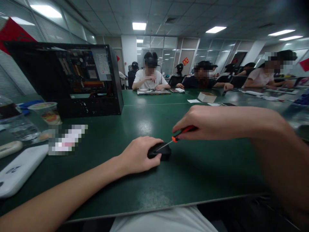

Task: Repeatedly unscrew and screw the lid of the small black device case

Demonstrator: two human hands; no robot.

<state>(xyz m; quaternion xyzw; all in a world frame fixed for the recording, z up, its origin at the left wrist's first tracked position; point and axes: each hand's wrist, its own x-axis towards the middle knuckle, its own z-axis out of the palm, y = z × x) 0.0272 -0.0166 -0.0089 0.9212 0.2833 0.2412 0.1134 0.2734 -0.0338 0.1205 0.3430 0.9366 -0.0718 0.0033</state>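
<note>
My left hand (141, 153) is closed around a small black box-like object (166, 152) and keeps it against the green table. Its exact kind cannot be made out, as fingers and thumb cover part of it. A screwdriver (184, 131) with a red and black handle sits in the closed fingers of my right hand (202, 120). Its thin metal shaft slants down to the left, and the tip meets the top of the black object between my left thumb and fingers.
A black computer case (116, 80) with its side open stands at the back left. Near it are a plastic cup (48, 112), a clear bottle (20, 124) and a white device (23, 167). A small box (207, 97) lies farther back. Several people sit across the green table (101, 190).
</note>
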